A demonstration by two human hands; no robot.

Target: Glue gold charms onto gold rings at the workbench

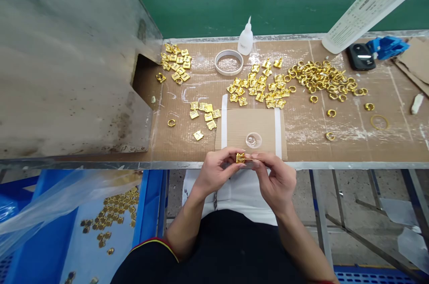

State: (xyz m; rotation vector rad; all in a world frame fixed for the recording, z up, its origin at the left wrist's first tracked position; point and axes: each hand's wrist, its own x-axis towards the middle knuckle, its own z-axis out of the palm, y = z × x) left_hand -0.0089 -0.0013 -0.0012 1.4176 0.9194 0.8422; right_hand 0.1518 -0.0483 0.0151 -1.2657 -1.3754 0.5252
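My left hand (216, 170) pinches a small square gold-coloured metal piece (240, 157) at the table's front edge. Between the thumb and fingers of my right hand (275, 179) is a thin stick (252, 159), its tip at the gold piece. Just beyond my hands, a small clear round dish (254, 140) with a little clear liquid sits on a cardboard pad (250, 119) edged by white tape. Several square gold pieces (205, 115) lie left of the pad, and more square pieces (261, 85) lie behind it. A heap of gold rings (323, 78) spreads to the right.
Farther back are a tape roll (219, 69), a small nozzle bottle (246, 40) and a large white bottle (362, 11). A metal box (77, 65) blocks the left side. Below it, a blue bin (149, 203) holds gold pieces. At right lie a black device (361, 57) and a rubber band (380, 122).
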